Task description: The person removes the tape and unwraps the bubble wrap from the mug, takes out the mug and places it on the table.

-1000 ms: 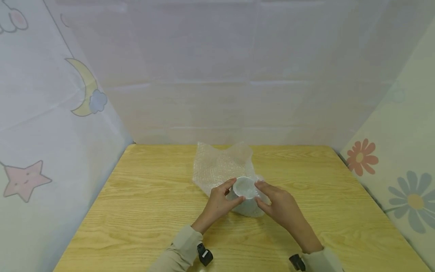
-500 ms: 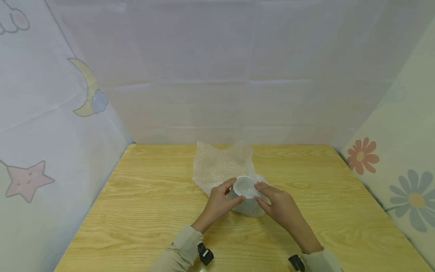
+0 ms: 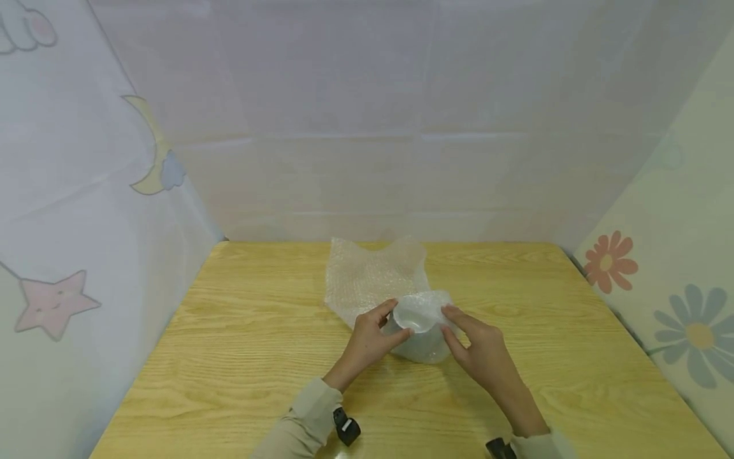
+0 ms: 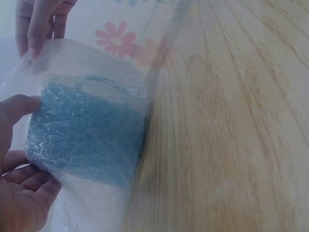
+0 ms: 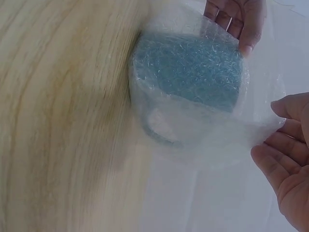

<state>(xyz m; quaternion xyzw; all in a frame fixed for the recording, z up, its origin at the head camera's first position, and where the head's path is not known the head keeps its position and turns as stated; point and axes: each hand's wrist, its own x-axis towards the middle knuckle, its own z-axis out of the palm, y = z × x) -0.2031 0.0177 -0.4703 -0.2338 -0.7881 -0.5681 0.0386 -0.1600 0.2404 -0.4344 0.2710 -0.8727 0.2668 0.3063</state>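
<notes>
A teal mug with a white inside stands upright on the table, its teal side showing through the bubble wrap around it. What looks like its handle shows faintly on the side toward the right hand. My left hand grips the wrapped mug at the rim, thumb on the near side and fingers on the far side. With thumb and fingers, my right hand pinches a loose flap of the wrap, drawn out over the right part of the mug's opening.
The wooden table carries a long tail of the bubble wrap that spreads behind the mug to the back edge. A pale cloth wall rises behind, with printed side walls left and right. Black wrist cameras sit at both sleeves.
My right hand has left the mug's rim and shifted slightly right, raising the wrap flap over part of the opening. The left hand keeps its grip in the same place.
</notes>
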